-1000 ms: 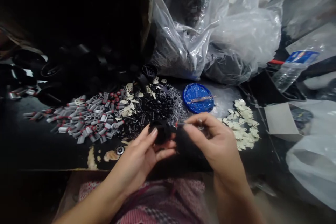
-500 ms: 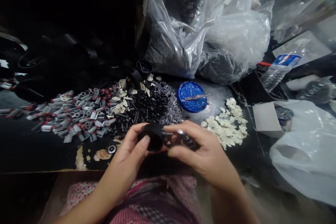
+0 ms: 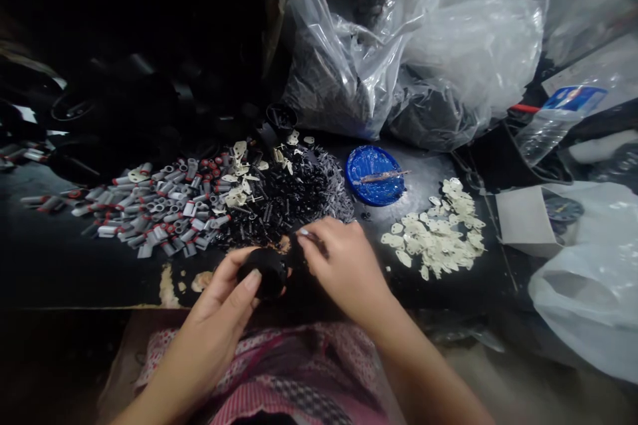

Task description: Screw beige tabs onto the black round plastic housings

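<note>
My left hand [image 3: 224,305] is wrapped round a black round cup-like part [image 3: 264,272], with the thumb across its near side. Just to the right, my right hand [image 3: 333,259] is closed in a pinch at the near edge of a pile of small black parts [image 3: 294,202]. Something dark shows between its fingers, too unclear to name. Coil springs [image 3: 244,231] lie at the left of the black pile, and small grey pieces [image 3: 331,192] at its right. Grey tubes with red rings [image 3: 164,209] are heaped further left.
Cream flat plates [image 3: 438,232] lie in a heap at the right. Behind the piles sits a blue lid [image 3: 369,189] with a stick across it. Clear plastic bags [image 3: 349,80] stand at the back. An open white box [image 3: 526,219] and a plastic bottle [image 3: 553,123] are at the right.
My right hand has moved left and forward to the pile, away from the cup-like part; the spring and shiny piece near its fingers no longer show. My left hand has shifted left with the part.
</note>
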Motion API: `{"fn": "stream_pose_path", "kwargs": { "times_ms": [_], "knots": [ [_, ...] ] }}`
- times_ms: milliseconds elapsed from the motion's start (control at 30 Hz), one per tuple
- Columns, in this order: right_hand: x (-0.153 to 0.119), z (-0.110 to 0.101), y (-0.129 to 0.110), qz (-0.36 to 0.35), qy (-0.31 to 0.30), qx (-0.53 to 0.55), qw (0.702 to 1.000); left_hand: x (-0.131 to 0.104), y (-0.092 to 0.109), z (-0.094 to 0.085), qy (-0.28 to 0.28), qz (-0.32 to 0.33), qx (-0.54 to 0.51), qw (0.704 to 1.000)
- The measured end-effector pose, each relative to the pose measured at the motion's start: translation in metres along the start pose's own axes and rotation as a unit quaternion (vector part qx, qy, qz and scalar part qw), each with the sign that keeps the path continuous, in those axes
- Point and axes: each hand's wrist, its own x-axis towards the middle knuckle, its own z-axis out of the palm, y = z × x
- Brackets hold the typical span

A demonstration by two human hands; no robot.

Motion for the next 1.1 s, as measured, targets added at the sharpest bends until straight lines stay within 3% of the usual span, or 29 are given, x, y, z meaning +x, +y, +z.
{"fn": "stream_pose_path", "kwargs": {
  "times_ms": [100,200,433,600,733,933,1100],
  "knots": [
    [0.012,0.017,-0.005,-0.021,0.014,-0.116,0.993,0.002,0.003,0.004,0.014,0.005,-0.011,1.000],
    [0.014,0.021,-0.008,-0.031,0.020,-0.123,0.992,0.004,0.008,0.009,0.017,0.011,-0.025,0.999],
    [0.000,0.008,-0.009,-0.032,0.025,0.052,0.998,0.008,0.013,0.018,0.007,0.022,-0.073,0.997],
    [-0.006,0.004,-0.011,-0.024,0.020,0.228,0.973,0.008,0.013,0.023,0.004,0.010,-0.138,0.990],
    [-0.010,0.006,-0.013,-0.018,0.049,0.289,0.956,0.007,0.011,0.026,-0.010,0.006,-0.165,0.986],
    [-0.013,0.015,-0.016,0.017,0.125,0.231,0.965,0.005,0.003,0.028,0.018,0.059,-0.148,0.987],
    [-0.014,0.011,-0.019,-0.053,0.135,0.168,0.975,0.007,0.002,0.023,0.007,0.077,-0.146,0.986]
  ]
}}
